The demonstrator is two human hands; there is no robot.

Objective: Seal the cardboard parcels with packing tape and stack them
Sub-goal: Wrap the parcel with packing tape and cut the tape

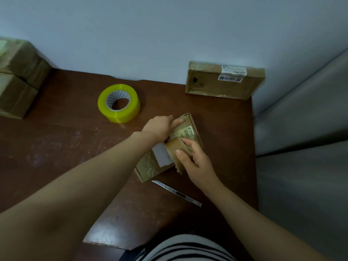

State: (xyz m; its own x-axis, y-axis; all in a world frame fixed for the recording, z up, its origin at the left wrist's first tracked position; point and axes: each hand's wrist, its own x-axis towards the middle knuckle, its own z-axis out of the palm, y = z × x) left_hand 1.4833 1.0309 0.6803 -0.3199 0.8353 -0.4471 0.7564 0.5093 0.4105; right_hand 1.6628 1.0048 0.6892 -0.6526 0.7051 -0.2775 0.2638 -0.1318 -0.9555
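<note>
Item 1, small parcel [150, 166]: we are finding it lying on the brown table [66, 147], right of centre, its long axis running from near-left to far-right, with a white label [161, 155] facing up. The left hand [160, 127] is pressing on its far end, fingers straight and together. The right hand [195, 162] is gripping a brown taped piece [175, 146] at the parcel's right edge, thumb and fingers curled round it (flap or separate item, we cannot tell).

Parcels, counted: four. We are seeing one under the hands, one flat parcel [224, 83] at the far right corner by the wall, and two stacked parcels [17, 76] at the left edge.

Tape roll [118, 102]: one, yellow-green, lying flat, hole up, just beyond the left hand.

Utility knife [177, 194]: one, lying near the parcel, blade pointing far-left
</note>
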